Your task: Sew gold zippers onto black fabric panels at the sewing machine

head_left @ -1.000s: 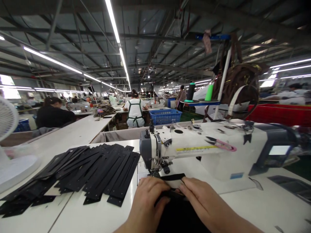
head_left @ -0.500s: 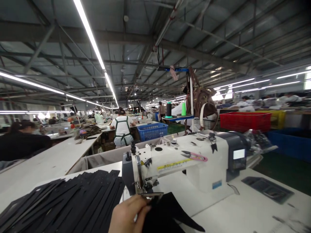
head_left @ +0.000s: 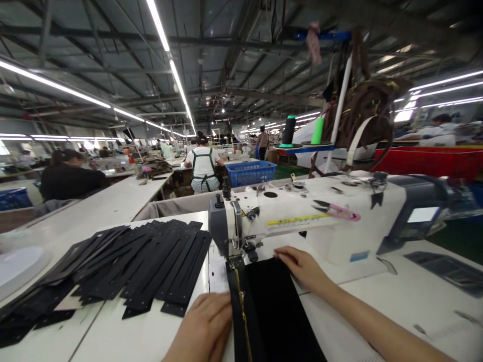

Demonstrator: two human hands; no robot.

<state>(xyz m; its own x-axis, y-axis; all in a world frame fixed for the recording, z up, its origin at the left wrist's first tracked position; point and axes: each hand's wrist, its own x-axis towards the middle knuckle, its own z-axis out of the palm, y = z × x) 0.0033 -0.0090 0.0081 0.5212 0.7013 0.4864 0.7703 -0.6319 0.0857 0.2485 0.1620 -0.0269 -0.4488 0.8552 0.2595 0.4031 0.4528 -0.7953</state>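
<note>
A black fabric piece (head_left: 279,306) with a gold zipper (head_left: 242,306) along its left part lies under the needle area of a white sewing machine (head_left: 320,236). My left hand (head_left: 209,322) rests at the fabric's left edge, its fingers together and their tips partly hidden, so its grip is unclear. On the other side, my right hand (head_left: 302,266) touches the fabric's far right corner, thumb and fingers closed at the edge. Many flat black strips with slots (head_left: 151,261) lie overlapping on the table to the left.
Pink-handled snips (head_left: 337,210) lie on the machine arm. Black and green thread cones (head_left: 317,131) stand behind it, near a hanging brown bag (head_left: 362,110). A blue crate (head_left: 251,173) and a seated person in white (head_left: 204,168) are beyond. A white round object (head_left: 22,266) sits far left.
The view has shifted down and closer. The fabric now lies flat under the machine with its zipper showing. My right hand has come into view, and one hand stays at the fabric's left.
</note>
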